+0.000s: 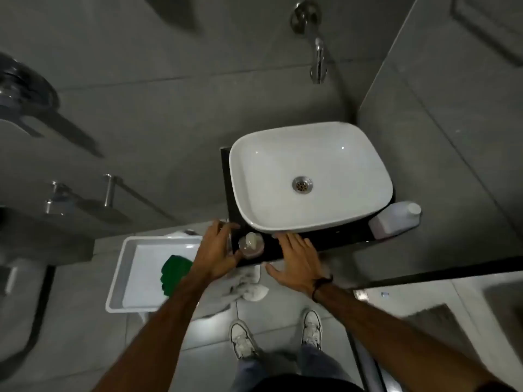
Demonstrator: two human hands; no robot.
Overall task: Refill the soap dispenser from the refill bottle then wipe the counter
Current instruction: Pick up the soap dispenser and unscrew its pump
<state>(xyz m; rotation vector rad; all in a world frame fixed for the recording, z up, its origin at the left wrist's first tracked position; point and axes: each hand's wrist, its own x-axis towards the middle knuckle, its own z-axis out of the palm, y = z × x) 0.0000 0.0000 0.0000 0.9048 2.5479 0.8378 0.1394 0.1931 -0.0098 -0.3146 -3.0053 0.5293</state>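
Beside the white ceramic basin (310, 176), your spread-fingered left hand (215, 253) and right hand (297, 262) flank the clear round soap dispenser (251, 246); a green cloth (174, 274) lies in the white tray (119, 281).

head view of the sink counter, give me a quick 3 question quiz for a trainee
1. True or false: the soap dispenser stands on the dark counter in front of the basin.
2. Where is the refill bottle? A) in the tray B) at the counter's right end, beside the basin C) in the right hand
3. What colour is the cloth in the white tray?

Key
1. True; the left hand and right hand flank it.
2. B
3. Green
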